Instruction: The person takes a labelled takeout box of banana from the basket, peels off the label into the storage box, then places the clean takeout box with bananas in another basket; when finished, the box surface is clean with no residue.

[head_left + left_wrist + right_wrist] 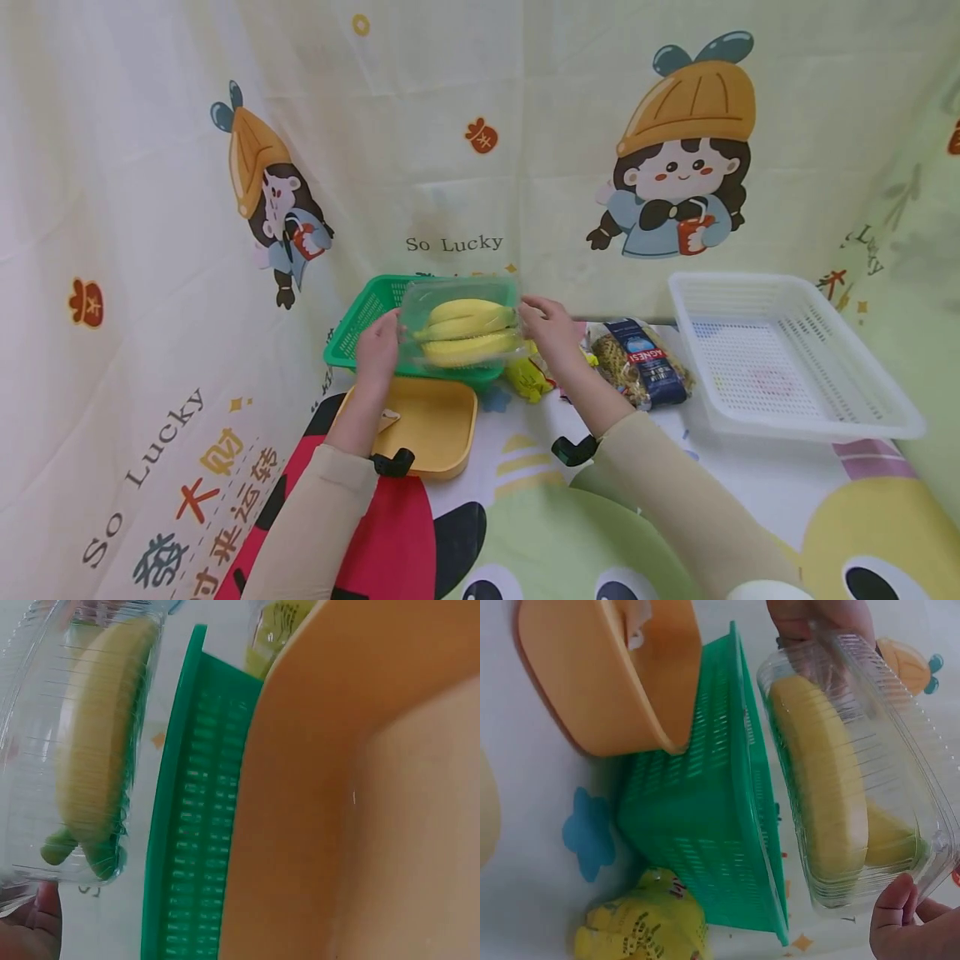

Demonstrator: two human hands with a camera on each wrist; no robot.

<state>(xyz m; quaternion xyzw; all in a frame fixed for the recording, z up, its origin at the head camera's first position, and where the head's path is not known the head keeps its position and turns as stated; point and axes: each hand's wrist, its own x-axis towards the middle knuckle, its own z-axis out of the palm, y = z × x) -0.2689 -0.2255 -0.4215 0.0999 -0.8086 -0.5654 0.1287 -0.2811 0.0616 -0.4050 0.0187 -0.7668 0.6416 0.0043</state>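
Both hands hold a clear plastic box (416, 300) with bananas (468, 347) inside, raised over the green basket (360, 333). At the box's left end, my left hand (377, 343) grips the edge. The right hand (553, 333) pinches the opposite end; the right wrist view shows its thumb (894, 900) pressed on the clear plastic. Ridged walls of the box show in the left wrist view, with the green banana tips (101, 855) towards the left hand. Part of the basket's inside is hidden behind the box.
An orange tub (442, 425) with a small pale item in it stands before the green basket. Right of the basket lie a yellow bag (529, 380) and a pasta bag (645, 362). A white basket (817, 425) is farther right. A printed curtain (525, 167) hangs behind.
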